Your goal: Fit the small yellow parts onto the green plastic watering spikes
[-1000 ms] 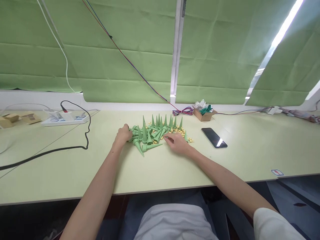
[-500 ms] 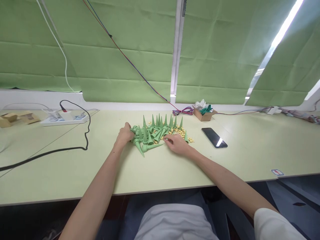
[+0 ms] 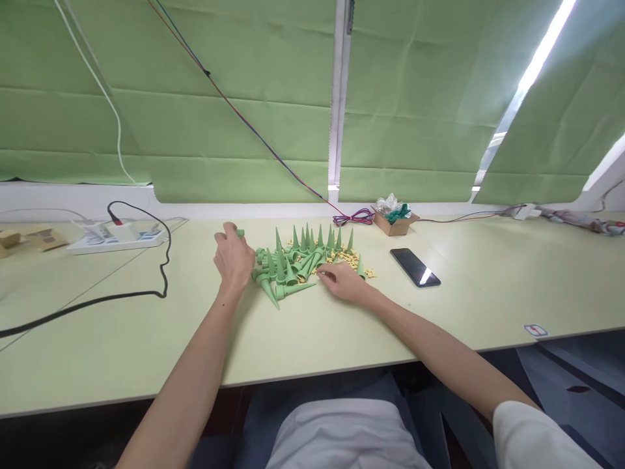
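My left hand is raised just left of the pile, its fingers closed round a green plastic spike. Only one end of that piece shows past the fingers. Green cone-shaped spikes with collared bases cover the middle of the table, several standing point up and others lying on their sides. Small yellow plastic pieces are scattered among and to the right of them. At the near right edge of the pile, my right hand is pinched, thumb against fingers. What it holds, if anything, is too small to make out.
A black phone lies to the right. Behind it stands a small cardboard box with clear and green wrapping, beside coiled red-blue wire. On the left are a white power strip and a black cable.
My left hand has lifted away from the pile, up and to the left, taking a green spike with it. My right hand stays pinched in nearly the same place. The view shifts slightly.
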A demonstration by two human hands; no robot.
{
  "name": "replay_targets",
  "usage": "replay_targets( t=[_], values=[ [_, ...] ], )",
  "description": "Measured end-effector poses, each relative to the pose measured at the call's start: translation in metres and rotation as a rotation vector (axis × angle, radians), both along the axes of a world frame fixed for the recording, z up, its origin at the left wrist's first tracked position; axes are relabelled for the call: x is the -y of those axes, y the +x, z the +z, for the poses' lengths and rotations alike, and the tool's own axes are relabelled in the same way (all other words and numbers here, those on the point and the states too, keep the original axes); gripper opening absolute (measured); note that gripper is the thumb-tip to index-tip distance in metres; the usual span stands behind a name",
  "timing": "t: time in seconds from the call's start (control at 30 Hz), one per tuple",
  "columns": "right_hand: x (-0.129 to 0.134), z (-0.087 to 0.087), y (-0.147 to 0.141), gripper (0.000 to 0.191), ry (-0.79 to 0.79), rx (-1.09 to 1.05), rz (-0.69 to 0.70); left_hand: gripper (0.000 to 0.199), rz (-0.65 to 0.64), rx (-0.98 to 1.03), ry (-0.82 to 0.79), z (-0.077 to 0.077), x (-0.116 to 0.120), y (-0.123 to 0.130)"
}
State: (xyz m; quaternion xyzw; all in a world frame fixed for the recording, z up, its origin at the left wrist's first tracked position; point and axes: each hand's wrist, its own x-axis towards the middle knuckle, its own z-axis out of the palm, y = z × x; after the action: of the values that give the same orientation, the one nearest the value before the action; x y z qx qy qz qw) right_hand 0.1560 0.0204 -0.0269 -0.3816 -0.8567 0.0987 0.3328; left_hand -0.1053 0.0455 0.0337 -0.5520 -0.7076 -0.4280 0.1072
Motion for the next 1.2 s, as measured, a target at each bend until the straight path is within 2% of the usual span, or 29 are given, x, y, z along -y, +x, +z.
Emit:
replay_targets(
  t=[0.1, 0.2, 0.37, 0.5, 0.6, 0.67, 0.77, 0.97, 1.07, 1.13, 1.2],
  values=[
    [-0.001, 0.0, 0.001, 0.02, -0.001, -0.009, -0.006, 0.03, -0.179, 0.01, 0.34, 0.005, 0.002, 0.015],
    [-0.001, 0.001, 0.002, 0.021, 0.005, -0.02, -0.022, 0.029, -0.417, -0.007, 0.476, 0.002, 0.008, 0.041],
    [-0.004, 0.006, 0.007, 0.021, 0.038, -0.034, -0.069, 0.027, -0.833, -0.157, 0.5, -0.011, 0.03, 0.086],
    [-0.011, 0.009, 0.015, 0.019, 0.031, -0.019, -0.165, 0.023, -0.968, -0.342, 0.388, -0.019, 0.043, 0.105],
    [-0.016, 0.01, 0.023, 0.016, 0.038, -0.038, -0.174, 0.017, -0.974, -0.491, 0.348, -0.03, 0.042, 0.112],
    [-0.018, 0.01, 0.027, 0.025, 0.038, -0.059, -0.159, 0.013, -0.972, -0.54, 0.34, -0.039, 0.038, 0.115],
    [-0.019, 0.009, 0.028, 0.036, 0.01, -0.057, -0.187, 0.015, -0.932, -0.483, 0.308, -0.049, 0.034, 0.118],
    [-0.018, 0.007, 0.025, 0.035, 0.024, -0.033, -0.18, 0.014, -0.898, -0.486, 0.292, -0.051, 0.037, 0.117],
    [-0.019, 0.007, 0.027, 0.024, 0.042, -0.036, -0.184, 0.014, -0.901, -0.547, 0.313, -0.052, 0.04, 0.119],
    [-0.021, 0.008, 0.03, 0.019, 0.057, -0.061, -0.219, 0.015, -0.91, -0.583, 0.33, -0.053, 0.043, 0.121],
    [-0.023, 0.009, 0.034, 0.023, 0.079, -0.104, -0.281, 0.014, -0.911, -0.616, 0.347, -0.056, 0.045, 0.124]
  ],
)
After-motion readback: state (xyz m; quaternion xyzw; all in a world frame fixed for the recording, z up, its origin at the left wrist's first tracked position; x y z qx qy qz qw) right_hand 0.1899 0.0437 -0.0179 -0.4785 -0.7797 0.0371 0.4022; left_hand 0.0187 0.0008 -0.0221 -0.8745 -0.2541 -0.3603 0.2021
